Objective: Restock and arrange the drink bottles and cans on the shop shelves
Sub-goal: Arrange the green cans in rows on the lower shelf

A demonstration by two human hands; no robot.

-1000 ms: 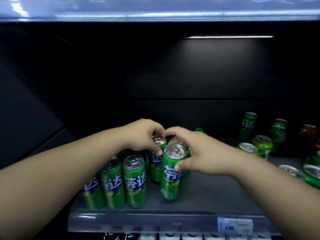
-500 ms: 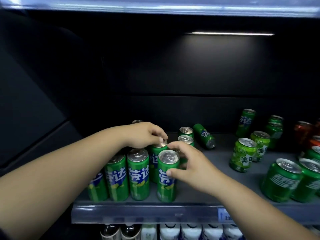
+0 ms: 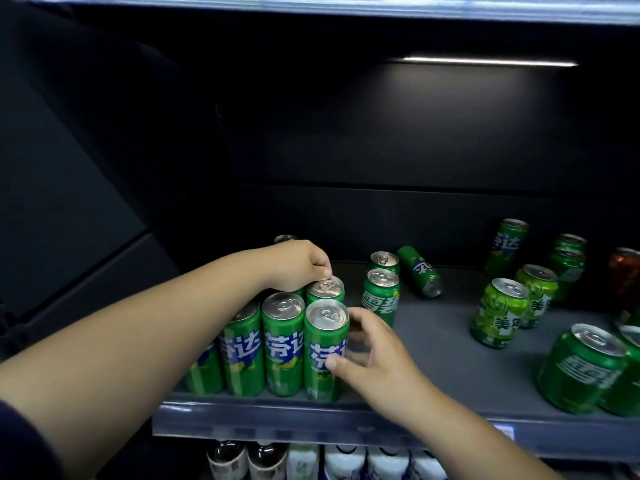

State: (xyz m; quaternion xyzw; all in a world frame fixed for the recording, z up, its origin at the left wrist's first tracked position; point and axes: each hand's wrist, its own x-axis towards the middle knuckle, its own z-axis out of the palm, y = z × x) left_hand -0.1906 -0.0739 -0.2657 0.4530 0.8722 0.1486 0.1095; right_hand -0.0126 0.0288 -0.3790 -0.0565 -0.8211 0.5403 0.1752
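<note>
Several tall slim green cans stand in a tight group at the front left of the grey shelf (image 3: 433,348). My right hand (image 3: 372,358) wraps the side of the front right can of the group (image 3: 323,348), thumb on its label. My left hand (image 3: 298,263) reaches over the group, and its fingertips pinch the rim of the can behind (image 3: 325,287). Two shorter green cans (image 3: 381,296) stand just right of the group, and another slim can lies on its side (image 3: 420,271) behind them.
More green cans (image 3: 500,313) stand scattered on the right half of the shelf, two large ones (image 3: 581,368) at the front right and a dark red can (image 3: 625,275) at the far right. Bottle tops (image 3: 339,462) show on the shelf below. A lit shelf edge runs overhead.
My right hand has slid down from the front can's top to its side. The left hand stays on the rear can's rim. The view has shifted, showing more cans on the right.
</note>
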